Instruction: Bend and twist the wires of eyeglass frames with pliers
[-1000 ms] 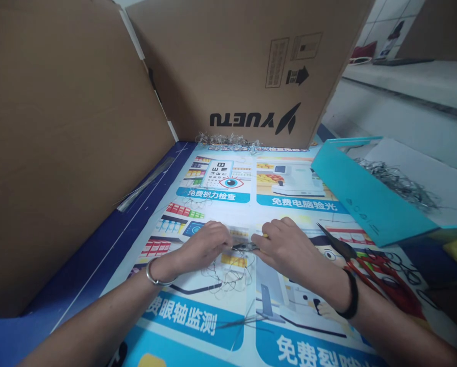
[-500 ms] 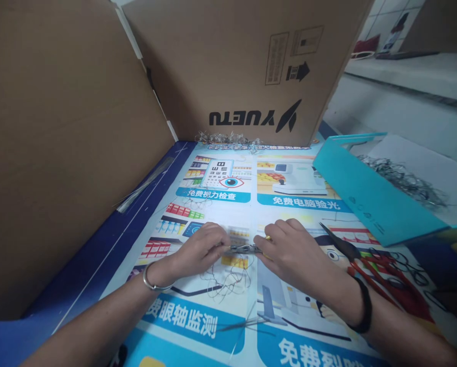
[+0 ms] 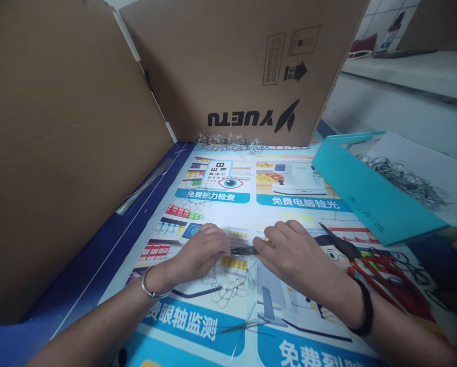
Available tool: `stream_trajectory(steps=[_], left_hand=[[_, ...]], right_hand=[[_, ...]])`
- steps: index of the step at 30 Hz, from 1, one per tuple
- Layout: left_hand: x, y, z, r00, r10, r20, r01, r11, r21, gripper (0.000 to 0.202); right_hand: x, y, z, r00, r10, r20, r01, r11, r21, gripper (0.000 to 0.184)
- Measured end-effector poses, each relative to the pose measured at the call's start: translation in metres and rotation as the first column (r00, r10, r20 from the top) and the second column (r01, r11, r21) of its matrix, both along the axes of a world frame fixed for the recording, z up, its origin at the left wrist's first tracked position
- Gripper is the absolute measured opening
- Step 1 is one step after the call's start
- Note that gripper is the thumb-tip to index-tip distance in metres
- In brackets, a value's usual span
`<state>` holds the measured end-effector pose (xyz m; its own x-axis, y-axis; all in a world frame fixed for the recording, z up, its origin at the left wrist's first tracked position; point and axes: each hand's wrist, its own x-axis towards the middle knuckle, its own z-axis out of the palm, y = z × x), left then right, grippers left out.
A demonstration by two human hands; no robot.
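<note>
Topped by a printed eye-exam poster (image 3: 253, 215), bears red-handled scissors (image 3: 351, 251) and open teal box (image 3: 374, 196) at right, loose dark wires (image 3: 247, 323) nearest, straight wires (image 3: 143, 187) at left, clear-and-silvery tangle (image 3: 228, 138) along upright cardboard panels (image 3: 228, 61).

Tall cardboard panels (image 3: 221, 61) screen a table (image 3: 94, 280) along its left and far edges, the far one bearing "YUETU" printed upside down. Beyond the table's far right corner, a pale ledge (image 3: 427, 71) runs before a white tiled wall (image 3: 379, 20). Cool, subdued light brightens the middle of the printed table covering (image 3: 232, 214), leaving the left panel in shadow.
</note>
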<state>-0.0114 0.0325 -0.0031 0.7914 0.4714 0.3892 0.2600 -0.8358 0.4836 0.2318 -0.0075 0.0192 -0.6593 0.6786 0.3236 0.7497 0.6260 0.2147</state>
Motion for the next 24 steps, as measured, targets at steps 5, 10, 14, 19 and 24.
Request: stream_trajectory(steps=[5,10,14,19,24], left_hand=[[0.0,-0.002,0.0,1.0,0.008,-0.026,-0.007,1.0,0.027,0.014],[0.003,-0.005,0.002,0.999,0.031,-0.041,-0.029,0.999,0.045,0.015],[0.005,-0.006,0.004,0.996,0.079,-0.031,-0.078,0.997,0.031,0.011],[0.007,-0.008,0.004,0.988,0.155,0.01,-0.155,0.986,0.058,0.01],[0.007,-0.011,0.005,0.976,0.216,-0.001,-0.215,0.972,0.097,0.009]], right_hand=[[0.0,0.0,-0.001,1.0,0.001,0.001,-0.001,1.0,0.01,0.005],[-0.001,0.002,-0.003,1.0,0.011,-0.008,-0.011,1.0,0.011,0.005],[0.0,0.003,0.0,1.0,-0.014,-0.028,0.013,0.999,-0.034,0.003],[0.008,0.005,0.011,0.986,-0.134,-0.102,0.122,0.986,-0.111,0.015],[0.016,0.0,0.022,0.978,-0.198,-0.07,0.168,0.938,-0.303,0.016]])
